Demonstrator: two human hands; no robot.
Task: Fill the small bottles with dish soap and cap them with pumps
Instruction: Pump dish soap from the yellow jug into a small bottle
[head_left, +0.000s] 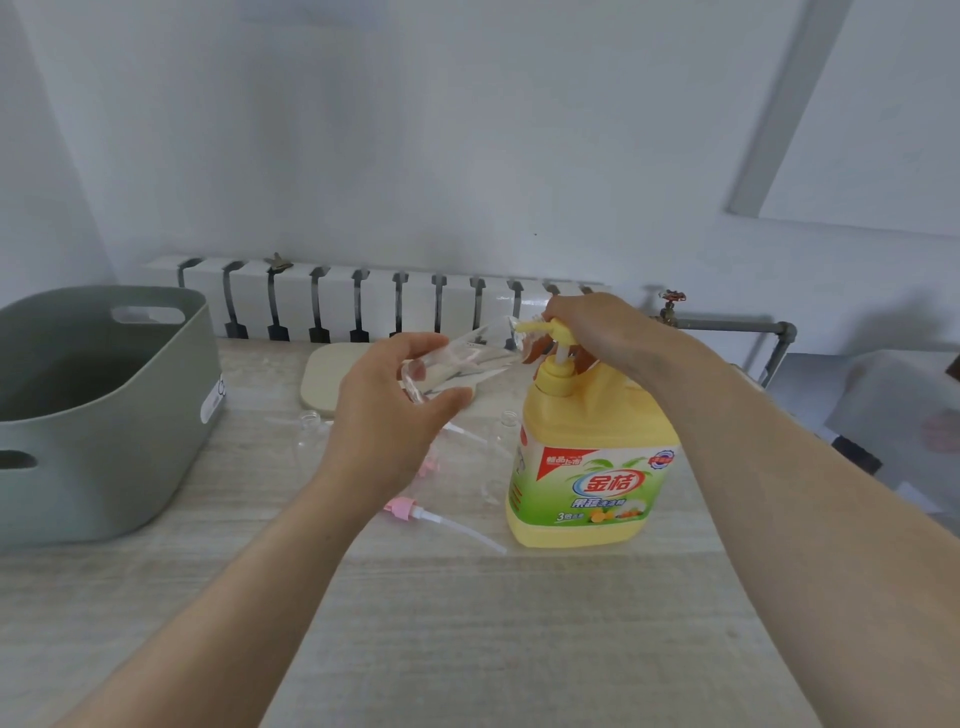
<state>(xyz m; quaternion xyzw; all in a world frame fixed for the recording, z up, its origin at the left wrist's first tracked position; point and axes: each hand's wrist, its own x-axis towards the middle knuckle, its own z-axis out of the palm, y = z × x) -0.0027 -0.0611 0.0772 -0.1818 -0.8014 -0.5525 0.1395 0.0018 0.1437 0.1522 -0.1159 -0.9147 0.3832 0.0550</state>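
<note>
Both forearms reach in from the bottom edge over the desk (467, 649). Early stage, I'd judge — the small clear bottle (457, 364) in the left hand (387, 415) looks empty (glare makes that hard to confirm), and no bottle in view wears a pump. Left grip: fingers curled around the bottle's base, bottle tilted with its mouth up at the yellow nozzle (530, 327). Right hand (597, 325) sits on top of the pump head of the dish soap jug (587, 467), fingers draped over it — pressing or not, cannot tell. Still lying loose on the desk: a pink pump (441, 519) with its tube, just left of the jug, plus at least two more clear bottles (311, 418). Grey bin (104, 405) stands at far left. Left to do: filling and capping, all of it.
</note>
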